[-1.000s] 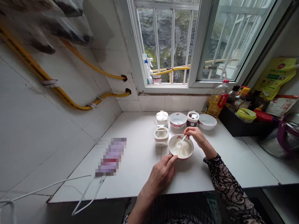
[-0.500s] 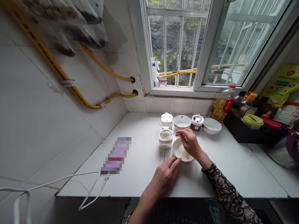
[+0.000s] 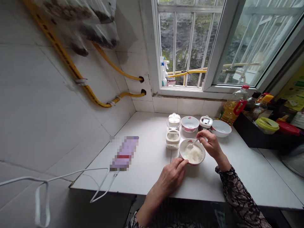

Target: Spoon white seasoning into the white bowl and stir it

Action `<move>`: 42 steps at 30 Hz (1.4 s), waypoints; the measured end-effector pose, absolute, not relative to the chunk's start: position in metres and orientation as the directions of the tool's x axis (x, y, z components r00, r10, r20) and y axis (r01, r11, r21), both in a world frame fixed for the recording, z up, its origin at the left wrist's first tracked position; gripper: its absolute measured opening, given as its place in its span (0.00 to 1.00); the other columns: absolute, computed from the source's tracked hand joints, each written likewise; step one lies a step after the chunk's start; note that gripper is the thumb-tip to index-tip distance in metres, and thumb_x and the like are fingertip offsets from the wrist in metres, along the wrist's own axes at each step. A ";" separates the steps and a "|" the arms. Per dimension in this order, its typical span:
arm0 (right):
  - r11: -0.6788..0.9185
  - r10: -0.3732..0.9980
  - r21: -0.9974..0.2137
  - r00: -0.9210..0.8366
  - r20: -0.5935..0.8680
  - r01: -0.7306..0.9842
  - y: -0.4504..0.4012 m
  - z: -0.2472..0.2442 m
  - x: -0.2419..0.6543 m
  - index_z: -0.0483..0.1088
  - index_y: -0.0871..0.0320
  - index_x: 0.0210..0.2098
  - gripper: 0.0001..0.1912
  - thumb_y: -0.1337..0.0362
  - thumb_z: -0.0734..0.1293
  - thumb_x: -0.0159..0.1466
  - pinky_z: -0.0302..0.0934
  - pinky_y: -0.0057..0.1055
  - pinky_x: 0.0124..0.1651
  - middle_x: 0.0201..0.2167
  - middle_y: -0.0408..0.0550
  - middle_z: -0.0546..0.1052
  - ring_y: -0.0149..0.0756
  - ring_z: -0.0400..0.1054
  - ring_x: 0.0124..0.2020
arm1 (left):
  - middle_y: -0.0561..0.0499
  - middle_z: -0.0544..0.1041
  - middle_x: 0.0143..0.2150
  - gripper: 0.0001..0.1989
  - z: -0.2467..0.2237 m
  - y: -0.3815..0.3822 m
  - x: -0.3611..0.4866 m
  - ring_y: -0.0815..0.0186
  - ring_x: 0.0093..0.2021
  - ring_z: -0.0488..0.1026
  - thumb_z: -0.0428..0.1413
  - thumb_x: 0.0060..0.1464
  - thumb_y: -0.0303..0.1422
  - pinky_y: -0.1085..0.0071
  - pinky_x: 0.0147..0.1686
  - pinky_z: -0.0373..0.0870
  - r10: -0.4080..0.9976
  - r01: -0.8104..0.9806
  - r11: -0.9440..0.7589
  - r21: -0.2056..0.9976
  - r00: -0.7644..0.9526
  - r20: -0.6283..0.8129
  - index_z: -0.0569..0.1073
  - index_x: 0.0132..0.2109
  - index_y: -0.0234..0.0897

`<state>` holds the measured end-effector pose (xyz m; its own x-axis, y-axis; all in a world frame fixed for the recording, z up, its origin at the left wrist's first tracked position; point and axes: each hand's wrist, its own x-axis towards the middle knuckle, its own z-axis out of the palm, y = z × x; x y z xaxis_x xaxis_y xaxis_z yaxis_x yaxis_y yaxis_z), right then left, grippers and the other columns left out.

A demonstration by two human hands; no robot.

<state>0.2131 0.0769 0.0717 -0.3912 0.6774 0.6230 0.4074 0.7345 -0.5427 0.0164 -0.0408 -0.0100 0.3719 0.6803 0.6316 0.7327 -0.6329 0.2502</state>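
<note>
A white bowl with a pink rim (image 3: 180, 152) stands on the white counter and holds a pale, powdery substance (image 3: 195, 154). My right hand (image 3: 210, 144) pinches the handle of a small white spoon (image 3: 190, 146), whose head is inside the bowl. At the bowl's near left edge, my left hand (image 3: 174, 174) grips the rim between thumb and fingers. Just left of the bowl is an open square jar (image 3: 173, 142) with whitish contents. Behind that jar stands another clear jar with a white lid (image 3: 174, 120).
Behind are a patterned bowl (image 3: 190, 124), a dark-filled jar (image 3: 205, 122) and a white bowl (image 3: 221, 128). An oil bottle (image 3: 230, 109) and a black box (image 3: 247, 133) of condiments stand right. A blurred purple object (image 3: 124, 153) with a white cable (image 3: 71, 174) lies left.
My right hand has moved the spoon from over the open jar into the bowl. My left hand stays at the bowl's rim. The camera view has shifted slightly left.
</note>
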 end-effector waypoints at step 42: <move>0.256 0.946 -0.911 -0.279 0.167 0.324 0.092 0.061 0.216 0.69 0.57 0.19 0.09 0.65 0.58 0.48 0.53 0.28 0.27 0.13 0.40 0.66 0.31 0.59 0.19 | 0.48 0.74 0.40 0.15 -0.009 -0.037 0.016 0.62 0.39 0.75 0.48 0.58 0.23 0.71 0.33 0.74 0.683 0.758 -0.588 0.281 0.280 0.675 0.64 0.52 0.39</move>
